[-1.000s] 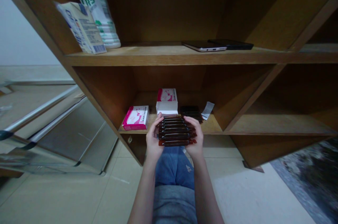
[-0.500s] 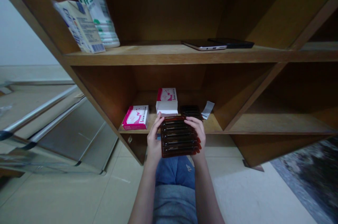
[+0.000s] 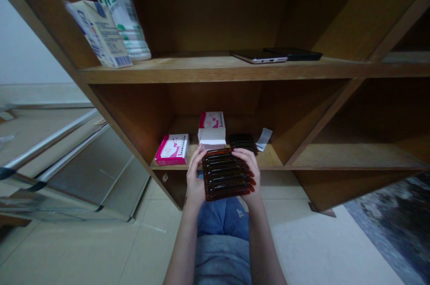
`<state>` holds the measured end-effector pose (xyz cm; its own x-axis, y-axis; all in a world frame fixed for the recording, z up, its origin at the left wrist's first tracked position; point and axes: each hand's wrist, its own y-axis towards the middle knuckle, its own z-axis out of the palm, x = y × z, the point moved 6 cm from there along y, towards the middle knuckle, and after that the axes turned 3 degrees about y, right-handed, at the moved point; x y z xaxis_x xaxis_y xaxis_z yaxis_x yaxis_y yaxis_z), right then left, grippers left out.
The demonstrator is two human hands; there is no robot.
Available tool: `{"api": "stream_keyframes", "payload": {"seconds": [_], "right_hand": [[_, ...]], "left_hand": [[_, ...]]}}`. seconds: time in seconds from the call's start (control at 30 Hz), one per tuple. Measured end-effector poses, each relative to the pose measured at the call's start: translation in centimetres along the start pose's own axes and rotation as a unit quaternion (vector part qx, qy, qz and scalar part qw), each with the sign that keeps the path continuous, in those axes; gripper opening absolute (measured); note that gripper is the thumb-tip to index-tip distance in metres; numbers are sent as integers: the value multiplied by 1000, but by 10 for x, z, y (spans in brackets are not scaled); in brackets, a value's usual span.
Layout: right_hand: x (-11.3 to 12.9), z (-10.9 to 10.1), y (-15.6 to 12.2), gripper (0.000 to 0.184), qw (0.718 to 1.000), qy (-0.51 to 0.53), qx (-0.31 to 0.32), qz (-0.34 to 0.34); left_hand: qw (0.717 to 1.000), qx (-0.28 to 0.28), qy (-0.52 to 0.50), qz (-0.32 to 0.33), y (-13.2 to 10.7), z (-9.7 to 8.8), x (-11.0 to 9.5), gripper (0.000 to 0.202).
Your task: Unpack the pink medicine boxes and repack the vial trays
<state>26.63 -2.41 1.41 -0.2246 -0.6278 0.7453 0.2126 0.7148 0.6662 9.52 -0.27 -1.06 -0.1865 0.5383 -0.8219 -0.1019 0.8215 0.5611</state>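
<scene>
A strip of dark brown ampoules [image 3: 226,175], joined side by side, is held between my two hands in front of the lower shelf. My left hand [image 3: 195,177] grips its left edge, thumb side up. On the other end, my right hand [image 3: 250,171] wraps the side with the small reddish tabs. Just beyond it on the shelf lies a second dark ampoule strip [image 3: 242,141], partly covered by my right hand. An open pink and white box [image 3: 212,127] stands behind, its white flap towards me. A closed pink and white box [image 3: 173,148] lies to the left.
A folded paper slip [image 3: 264,139] rests right of the second strip. Two phones [image 3: 260,57] [image 3: 295,54] lie on the upper shelf [image 3: 188,74]. A carton [image 3: 105,36] and a white-green package [image 3: 127,21] stand at its left. A glass-sided cabinet [image 3: 101,173] is at the left.
The ampoule strip has tilted slightly, its right end a little higher, and both hands have shifted slightly left with it. The boxes and slip stay in place.
</scene>
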Motion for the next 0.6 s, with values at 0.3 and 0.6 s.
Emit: {"api": "stream_keyframes", "payload": {"seconds": [0.3, 0.6], "right_hand": [[-15, 2, 1, 35, 989, 126, 12, 80], [-42, 4, -12, 47, 955, 160, -7, 249]], "left_hand": [[1000, -1, -6, 15, 0, 2, 1, 39], [979, 15, -112, -168, -7, 6, 15, 44]]}}
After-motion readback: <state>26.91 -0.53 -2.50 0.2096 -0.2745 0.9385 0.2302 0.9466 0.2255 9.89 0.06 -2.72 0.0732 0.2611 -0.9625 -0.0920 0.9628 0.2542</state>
